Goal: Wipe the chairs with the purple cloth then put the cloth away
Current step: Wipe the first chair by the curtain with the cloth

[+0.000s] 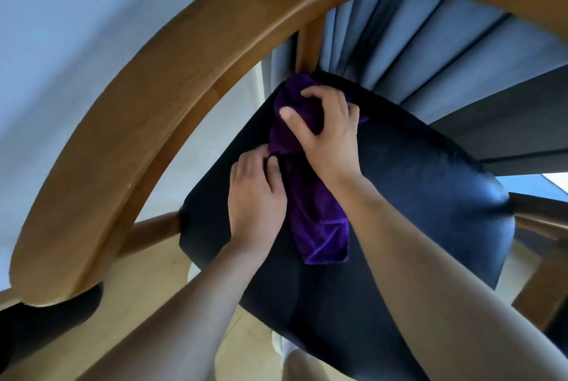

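Observation:
The purple cloth (316, 211) lies bunched along the dark padded seat (415, 196) of a chair with a curved wooden back rail (172, 79). My right hand (329, 132) grips the far end of the cloth near the seat's back corner, fingers curled over it. My left hand (256, 199) sits beside it at the cloth's left edge, its fingers pinching a fold. The near end of the cloth hangs loose between my forearms.
A wooden upright (310, 39) joins the rail to the seat behind the cloth. Blue-grey curtains (430, 42) hang beyond the chair. Light wooden floor (153, 273) shows under the seat, and another wooden frame (547, 282) stands at the right.

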Demonstrator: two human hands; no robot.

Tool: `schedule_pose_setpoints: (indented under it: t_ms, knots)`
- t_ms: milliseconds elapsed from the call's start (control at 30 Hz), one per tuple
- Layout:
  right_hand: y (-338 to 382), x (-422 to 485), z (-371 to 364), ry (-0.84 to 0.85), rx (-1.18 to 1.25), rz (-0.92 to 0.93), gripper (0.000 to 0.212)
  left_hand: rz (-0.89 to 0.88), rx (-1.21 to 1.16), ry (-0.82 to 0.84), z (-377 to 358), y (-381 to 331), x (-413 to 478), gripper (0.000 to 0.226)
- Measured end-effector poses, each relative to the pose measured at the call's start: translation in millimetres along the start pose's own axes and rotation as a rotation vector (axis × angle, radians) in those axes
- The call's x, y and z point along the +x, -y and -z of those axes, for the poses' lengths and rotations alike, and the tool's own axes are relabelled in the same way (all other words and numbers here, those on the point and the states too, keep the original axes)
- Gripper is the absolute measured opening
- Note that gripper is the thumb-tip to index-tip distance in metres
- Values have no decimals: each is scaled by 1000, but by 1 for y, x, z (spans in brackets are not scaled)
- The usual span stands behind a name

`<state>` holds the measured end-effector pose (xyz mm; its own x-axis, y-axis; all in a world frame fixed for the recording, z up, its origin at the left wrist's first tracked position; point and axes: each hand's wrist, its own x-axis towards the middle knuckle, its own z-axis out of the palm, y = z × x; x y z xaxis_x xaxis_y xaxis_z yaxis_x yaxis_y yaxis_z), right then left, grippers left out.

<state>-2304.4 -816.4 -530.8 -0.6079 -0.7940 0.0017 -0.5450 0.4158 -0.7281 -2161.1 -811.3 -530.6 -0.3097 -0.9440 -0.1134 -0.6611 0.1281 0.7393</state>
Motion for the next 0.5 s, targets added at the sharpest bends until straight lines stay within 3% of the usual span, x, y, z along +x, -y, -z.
schedule_pose_setpoints:
  t_ms: [67,133,200,300,500]
  knots:
    - [-3,-13,17,-1,178,-49,37,32,-90,-66,-2,-15,10,45]
    - [-12,-24,32,-81,217,-38,34,-162,75,-81,-7,-30,16,52]
    - [-32,-28,38,-159,82,2,51,-331,297,18,-21,-39,23,57]
    - [-63,-29,38,-76,-194,-75,59,-326,545,164,-46,-47,33,64]
    - [-74,-37,18,-17,-407,-60,67,-327,647,85,-59,-37,60,49]
